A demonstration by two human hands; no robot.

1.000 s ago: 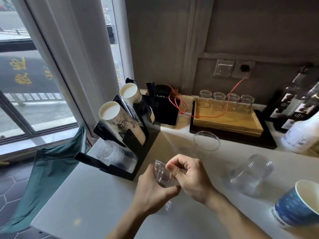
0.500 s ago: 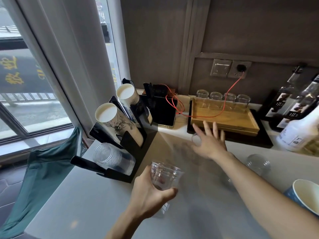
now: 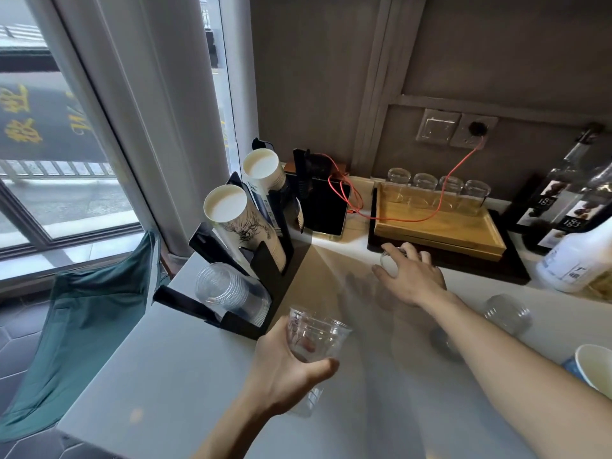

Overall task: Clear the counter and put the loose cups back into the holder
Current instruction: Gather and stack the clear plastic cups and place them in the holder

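My left hand (image 3: 284,369) grips a small stack of clear plastic cups (image 3: 314,334), held upright just right of the black cup holder (image 3: 261,270). The holder carries a tilted stack of clear cups (image 3: 228,289) in its front slot and two stacks of paper cups (image 3: 245,223) behind. My right hand (image 3: 410,279) reaches across the white counter (image 3: 172,366) and closes its fingers over a clear cup (image 3: 389,261) standing in front of the wooden tray. Another clear cup (image 3: 505,313) lies on its side to the right.
A wooden tray (image 3: 437,226) with several glasses stands at the back, a red cable draped over it. A black device (image 3: 326,208) sits beside the holder. Bottles (image 3: 576,260) stand at the right, a blue paper cup (image 3: 592,366) at the right edge. A green cloth (image 3: 82,313) hangs left.
My right hand left the stack in my left hand, reached forward and closed around the clear cup by the tray. The left hand stayed put with its stack.
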